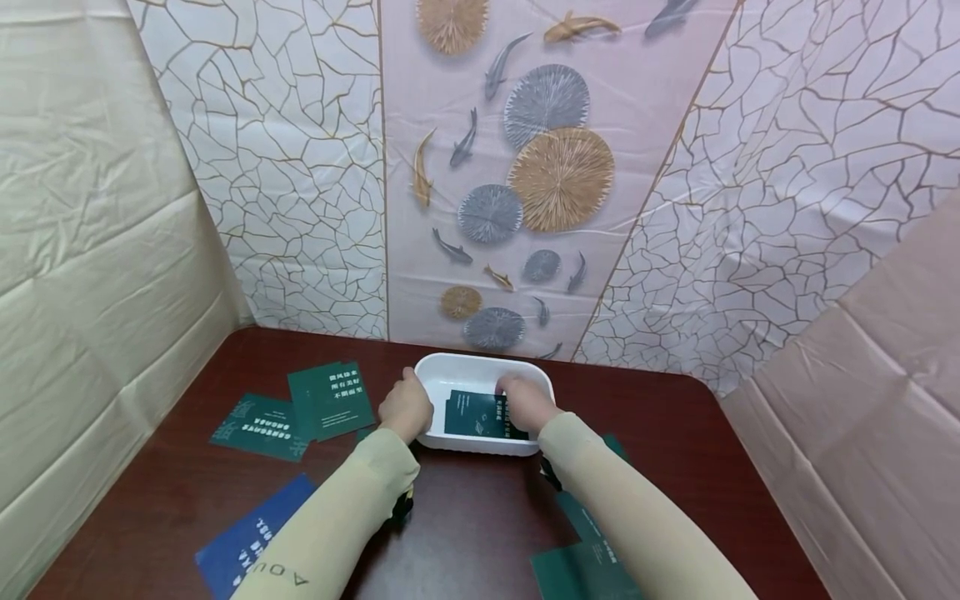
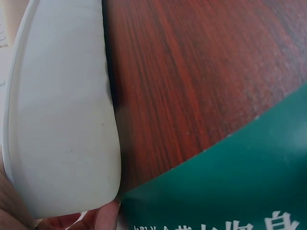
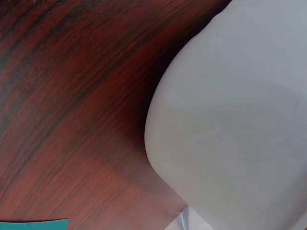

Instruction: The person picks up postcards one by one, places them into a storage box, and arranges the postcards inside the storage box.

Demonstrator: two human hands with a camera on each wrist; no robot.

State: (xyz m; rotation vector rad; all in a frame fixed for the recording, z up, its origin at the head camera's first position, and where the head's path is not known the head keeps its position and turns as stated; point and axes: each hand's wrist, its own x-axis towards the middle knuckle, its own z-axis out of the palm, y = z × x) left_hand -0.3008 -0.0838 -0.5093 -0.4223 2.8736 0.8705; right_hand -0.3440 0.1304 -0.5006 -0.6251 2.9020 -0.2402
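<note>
A white plastic basin point(image 1: 480, 447) with rounded corners stands at the back of the table, green cards point(image 1: 474, 414) with white print lying inside it. My left hand point(image 1: 406, 407) grips the basin's left end; in the left wrist view its fingertips point(image 2: 107, 216) curl at the lower end of the wall. Over the right rim reaches my right hand point(image 1: 529, 404), its fingers holding the right end of the top green card inside. The right wrist view shows only the basin's outer wall point(image 3: 230, 120), with that hand out of sight.
Several green cards point(image 1: 331, 400) lie at the left on the dark red wooden table point(image 1: 450, 533), a blue card point(image 1: 258, 533) nearer the front. More green cards point(image 1: 581, 571) lie under the right forearm. A patterned cloth backdrop point(image 1: 487, 275) hangs behind the table.
</note>
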